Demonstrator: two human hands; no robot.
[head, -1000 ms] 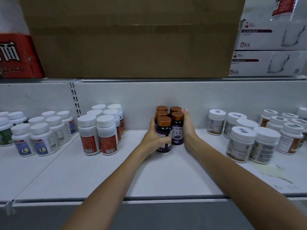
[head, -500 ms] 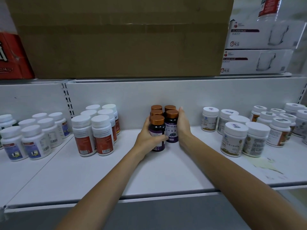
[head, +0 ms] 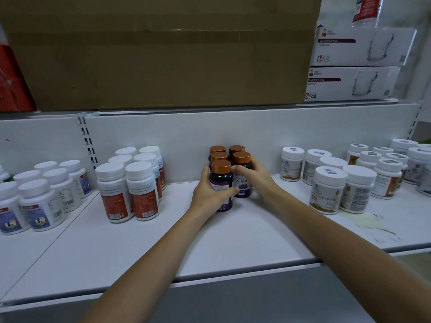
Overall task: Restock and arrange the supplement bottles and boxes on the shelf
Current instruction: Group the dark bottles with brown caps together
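Right in the middle of the white shelf (head: 210, 243), up against the back panel, a cluster of five dark copper-capped bottles (head: 236, 150) is packed tight. Three are lined up in the left column and two in the right, all upright and touching.

The front bottle (head: 221, 183) of the left column, the one with the purple label, is gripped by the left hand (head: 207, 197). Fingers are wrapped round its left side and the thumb is laid across the label. The right-column bottle (head: 243, 187) nearest the shelf edge is held by the right hand (head: 258, 178), with fingers curled over its front just under the cap, so part of the label is covered. So both hands are closed round a bottle. Whether either bottle is lifted off the shelf can't really be told, though both bases look to be down on it.

Off to the left, well apart from the cluster, a block of white bottles with red labels (head: 130, 197) is lined up in two columns. Further left, on the next shelf section, more white bottles with blue labels (head: 37, 210) are grouped. To the right, squat white jars with gold-brown labels (head: 328, 194) are bunched up, and a yellowish stain (head: 373, 222) is smeared on the shelf in front of them.

Up on the higher shelf a big cardboard box (head: 163, 54) is parked, flanked by a red package (head: 11, 82) on the left and two stacked glass mug boxes (head: 349, 82) on the right.
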